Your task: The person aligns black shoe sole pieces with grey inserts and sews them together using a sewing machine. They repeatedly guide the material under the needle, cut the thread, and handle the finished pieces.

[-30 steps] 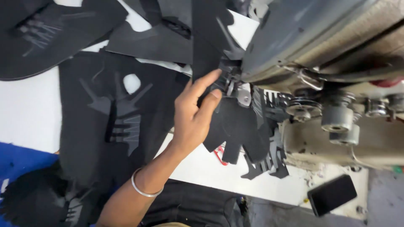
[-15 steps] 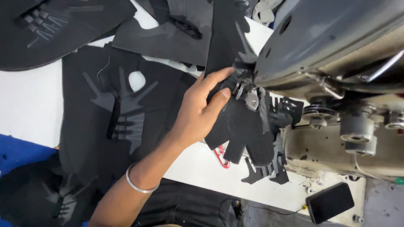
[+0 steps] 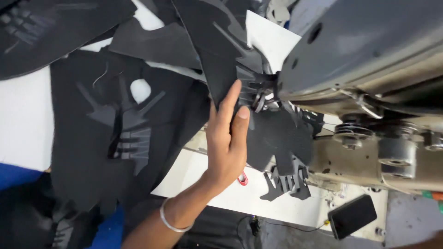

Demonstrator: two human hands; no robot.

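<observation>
The left hand lay flat and open, fingers together and extended, pressing on a black cut fabric piece just beside the needle area of the sewing machine. It gripped nothing; the fingertips rested on the fabric's edge. A thin silver bangle sat on the wrist. The right hand was not in view.

The fabric piece under the hand ran up and away from the machine head, with pale printed stripe markings near the presser foot. A second black piece with finger-like cut-outs hung below the machine, over the bench edge.

The bench was white and largely covered. A broad black panel with grey printed markings and a small oval hole lay to the left of the hand. Further black panels were heaped at the upper left. A white sheet showed behind the held piece.

The machine body was grey above and beige below, with metal tension discs on its face. A dark phone lay at the bench's lower right corner, well apart from the hand. A small red item showed just beside the wrist; its kind could not be told. Blue cloth showed at the lower left.
</observation>
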